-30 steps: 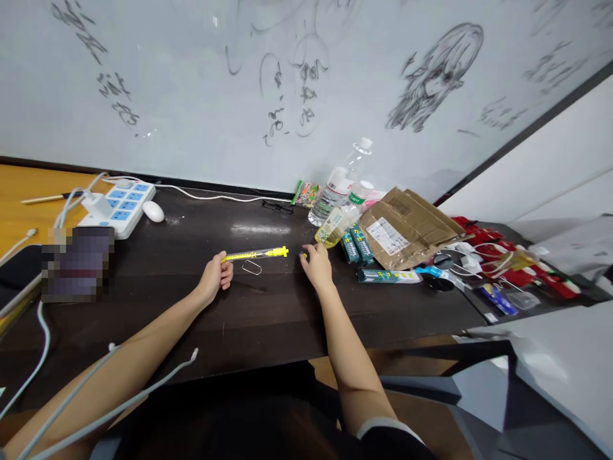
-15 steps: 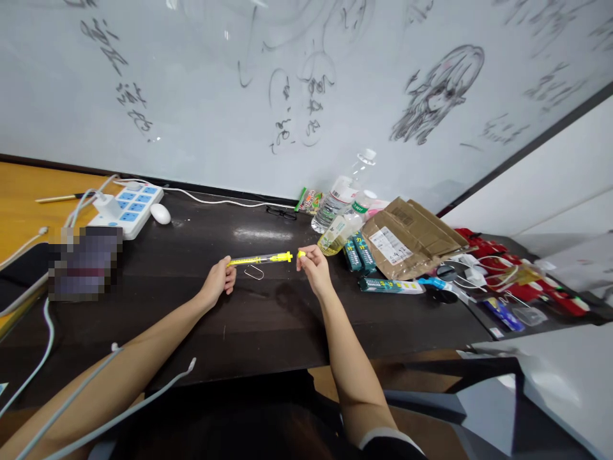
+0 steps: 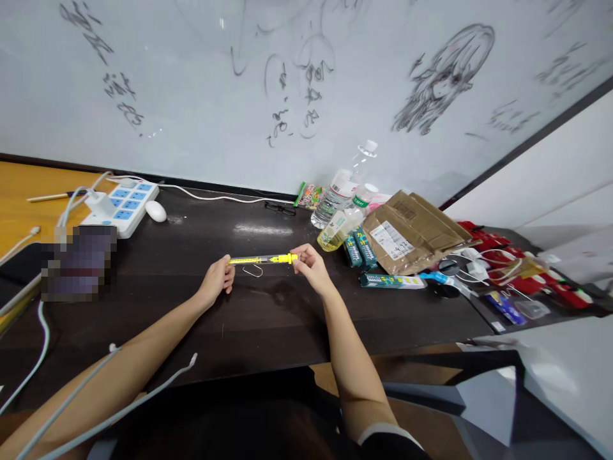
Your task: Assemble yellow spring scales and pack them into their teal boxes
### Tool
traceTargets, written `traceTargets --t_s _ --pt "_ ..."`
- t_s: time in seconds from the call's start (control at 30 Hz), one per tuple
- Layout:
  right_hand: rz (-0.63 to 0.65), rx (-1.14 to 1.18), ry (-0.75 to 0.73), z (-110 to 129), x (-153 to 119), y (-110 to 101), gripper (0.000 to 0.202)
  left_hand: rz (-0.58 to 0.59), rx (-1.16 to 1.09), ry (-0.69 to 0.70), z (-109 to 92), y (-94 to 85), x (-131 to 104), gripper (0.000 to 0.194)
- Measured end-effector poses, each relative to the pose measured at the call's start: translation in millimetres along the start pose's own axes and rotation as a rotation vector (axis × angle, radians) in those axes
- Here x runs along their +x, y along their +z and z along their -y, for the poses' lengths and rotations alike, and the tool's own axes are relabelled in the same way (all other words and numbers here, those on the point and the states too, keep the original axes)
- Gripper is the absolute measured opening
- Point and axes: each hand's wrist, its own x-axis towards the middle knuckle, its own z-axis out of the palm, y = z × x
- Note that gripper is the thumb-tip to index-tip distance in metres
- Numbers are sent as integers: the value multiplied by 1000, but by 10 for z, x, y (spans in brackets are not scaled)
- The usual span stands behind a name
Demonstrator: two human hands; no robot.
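Observation:
My left hand (image 3: 218,281) is closed around the left end of a slim clear tube with yellow parts inside (image 3: 261,260), held roughly level above the dark table. At its other end, my right hand (image 3: 311,267) pinches a small yellow cap, mostly hidden by the fingertips, against the tube's yellow tip. What kind of thing the tube is, I cannot tell. A thin pale bent strand (image 3: 253,273) lies on the table just beneath it.
On the left are a power strip (image 3: 125,207), a white mouse (image 3: 156,211) and cables. Black glasses (image 3: 280,208) lie by the whiteboard. To the right stand a water bottle (image 3: 330,204) and a tilted drink bottle (image 3: 342,227), near green boxes (image 3: 393,281) and a cardboard package (image 3: 412,230).
My right hand has moved slightly left, bringing the yellow cap from a small gap away up to the tube's yellow end. My left hand keeps its grip on the tube.

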Motion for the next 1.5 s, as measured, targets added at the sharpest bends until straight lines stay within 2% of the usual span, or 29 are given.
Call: traceTargets --t_s 0.17,0.4,0.63,0.77,0.97,1.13,1.3,1.4,1.5 --pt "20 2 34 -5 0 -9 26 -1 2 6 -8 3 -8 44" --pt "22 -108 58 -43 -13 -26 29 -4 -14 -1 -10 6 -16 43" --pt "57 -80 89 -36 -29 -13 25 -17 2 1 -1 4 0 44" --pt "25 -164 102 -72 -25 1 42 -2 -1 3 -4 2 -7 44" --pt "27 -62 96 -88 -27 24 30 -1 8 2 -2 2 -5 44" --pt "-19 -162 92 -108 -21 42 42 -12 -3 1 -7 10 -3 43" --pt "-19 -20 42 -126 -17 45 22 -8 -12 5 -9 10 -8 43" --pt "-20 79 10 -129 -9 102 27 -19 -34 -10 -9 2 -1 43" --pt "-86 127 -37 -120 2 202 35 -38 -82 -36 -17 -4 11 43"
